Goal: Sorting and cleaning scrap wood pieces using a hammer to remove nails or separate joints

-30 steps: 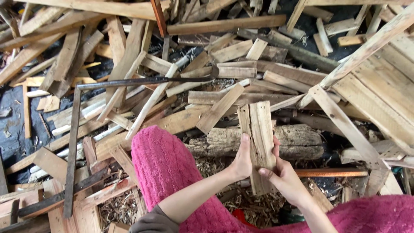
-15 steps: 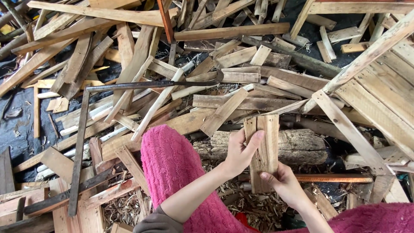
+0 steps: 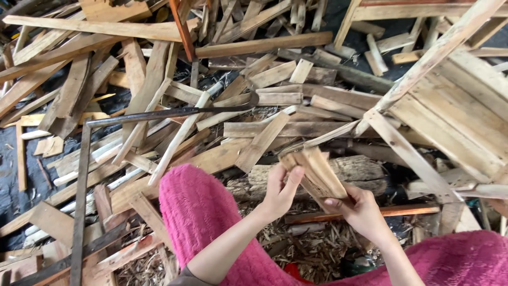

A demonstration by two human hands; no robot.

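Both hands grip a short plank (image 3: 316,172) above the log (image 3: 349,172): left hand (image 3: 280,190) clasps its near end, right hand (image 3: 357,209) pinches underneath. Plank looks whole; scrap pile (image 3: 159,95) lies unsorted.

Split sticks (image 3: 317,172): raw pale wood, rough, matt. Log (image 3: 360,172): coarse bark. Angle frame (image 3: 84,175): dark dull metal. Trousers (image 3: 203,212): fuzzy pink cloth.

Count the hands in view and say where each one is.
2. The left hand grips the near end of the split wood piece; the right hand holds it from below right. None appear hidden.
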